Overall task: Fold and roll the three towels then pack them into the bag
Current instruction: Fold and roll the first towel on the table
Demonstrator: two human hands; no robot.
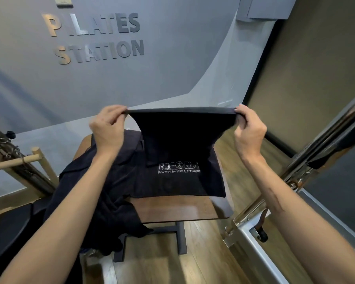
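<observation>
A black towel (182, 148) with a white "REFORM" logo hangs stretched between my hands above a small wooden table (178, 210). My left hand (109, 128) pinches its upper left corner, and my right hand (248, 130) pinches the upper right corner. The towel's lower edge lies on the tabletop. More dark towel cloth (103, 197) lies in a loose heap on the table's left side and spills over its edge. No bag is recognisable in view.
A metal frame with chrome rails (307, 171) stands close on the right. Wooden bars and a dark metal frame (27, 160) stand on the left. A grey wall (90, 78) with lettering rises behind the table. Wood flooring (205, 259) shows below.
</observation>
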